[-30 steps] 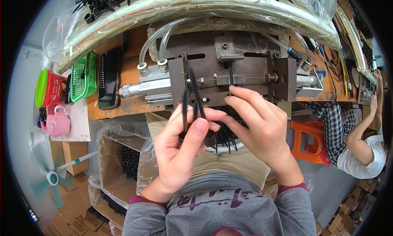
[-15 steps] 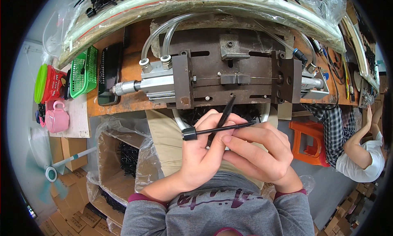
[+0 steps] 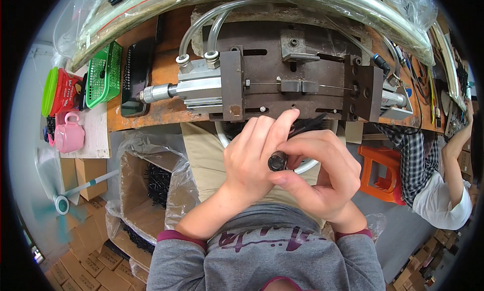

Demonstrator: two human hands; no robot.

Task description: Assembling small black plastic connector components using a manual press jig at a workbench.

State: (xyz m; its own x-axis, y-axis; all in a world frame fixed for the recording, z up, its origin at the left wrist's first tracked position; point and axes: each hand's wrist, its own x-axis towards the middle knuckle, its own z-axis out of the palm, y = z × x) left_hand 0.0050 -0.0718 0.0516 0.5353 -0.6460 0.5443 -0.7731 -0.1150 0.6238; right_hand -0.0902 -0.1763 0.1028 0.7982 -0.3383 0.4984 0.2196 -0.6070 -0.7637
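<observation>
My right hand (image 3: 337, 177) pinches a black plastic part with a round end (image 3: 277, 161), end-on to view, just beside my left hand (image 3: 251, 157). Can't tell if the left grips anything. Part's on my side of the dark-brown metal fixture (image 3: 322, 70).

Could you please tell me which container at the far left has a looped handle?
The pink mug, pictured below the red tub and green basket; only it shows one.

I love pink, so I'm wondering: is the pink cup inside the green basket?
No, the pink cup sits outside the green basket.
</observation>
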